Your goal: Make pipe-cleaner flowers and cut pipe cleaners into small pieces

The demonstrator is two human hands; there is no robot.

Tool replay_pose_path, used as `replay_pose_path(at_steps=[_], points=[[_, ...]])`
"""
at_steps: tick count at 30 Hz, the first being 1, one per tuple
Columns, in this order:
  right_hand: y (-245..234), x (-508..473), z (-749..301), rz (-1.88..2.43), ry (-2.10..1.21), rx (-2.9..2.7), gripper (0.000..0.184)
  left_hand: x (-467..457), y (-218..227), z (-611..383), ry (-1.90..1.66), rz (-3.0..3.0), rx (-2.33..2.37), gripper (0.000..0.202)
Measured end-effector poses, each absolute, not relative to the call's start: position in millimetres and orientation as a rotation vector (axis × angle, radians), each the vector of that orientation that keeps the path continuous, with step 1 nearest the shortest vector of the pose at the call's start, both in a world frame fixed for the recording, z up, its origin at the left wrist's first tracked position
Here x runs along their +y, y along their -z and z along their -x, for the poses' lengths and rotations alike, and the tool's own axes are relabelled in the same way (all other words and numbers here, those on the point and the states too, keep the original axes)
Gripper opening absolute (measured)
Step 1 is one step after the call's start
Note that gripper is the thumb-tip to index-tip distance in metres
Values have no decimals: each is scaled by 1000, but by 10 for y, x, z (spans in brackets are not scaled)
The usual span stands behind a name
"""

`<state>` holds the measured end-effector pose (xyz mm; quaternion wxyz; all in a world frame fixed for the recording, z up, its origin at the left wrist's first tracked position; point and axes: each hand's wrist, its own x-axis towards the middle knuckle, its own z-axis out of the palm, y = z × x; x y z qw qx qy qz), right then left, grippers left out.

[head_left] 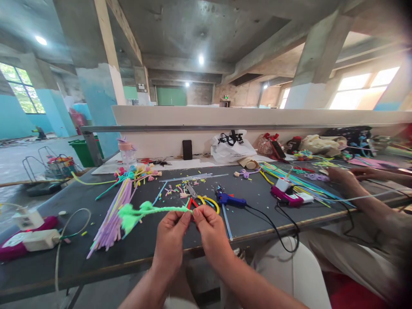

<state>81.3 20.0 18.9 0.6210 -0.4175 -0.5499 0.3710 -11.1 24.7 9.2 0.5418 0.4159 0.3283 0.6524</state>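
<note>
the room has a bare concrete ceiling and pillars painted partly in blue, and in it stands a long dark table [138,251] with a low pale partition [154,118] behind. above the near edge of this table, one green fuzzy stem [164,209] is held by the person's two hands. the thumb and fingers of the left hand [170,236] are closed together on the stem, close to its right end, and its fluffy part sticks out to the left, beyond these fingers. the thumb and forefinger of the right hand [210,227] are pinched on the right end, so only a short piece is seen between the two hands. the fluffy part is in front of one bundle of lilac stems [111,216], whose pieces are too many to be counted. just behind the hands there lies one pair of scissors [201,199] with yellow handles, and to the right of it one blue glue gun [231,199]. small scraps [172,191] are scattered near the scissors, and they cannot be counted exactly. two purple power strips are on the table, one at the left [48,223] and one at the right [277,195]. along the partition stand one cup [128,153] and one black phone [187,149], and one white bag [231,148] is there also. at the far right, two hands [343,179] of a co-worker are seen.
</note>
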Motion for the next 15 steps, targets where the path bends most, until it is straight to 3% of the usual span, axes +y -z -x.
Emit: replay_pose_path(at_steps=[5,9,12,15], points=[[-120,318,-1127,852,135,-2039,23,161,-138,120,-1333,-721,692,24],[-83,407,-1343,723,471,-2342,25,170,-49,96,-1218,-568,717,27],[-52,383,-1384,812,229,-2324,25,208,46,65,-1299,-696,746,28],[-20,287,-1343,1042,-524,-2035,32,239,135,65,-1378,-876,793,26]])
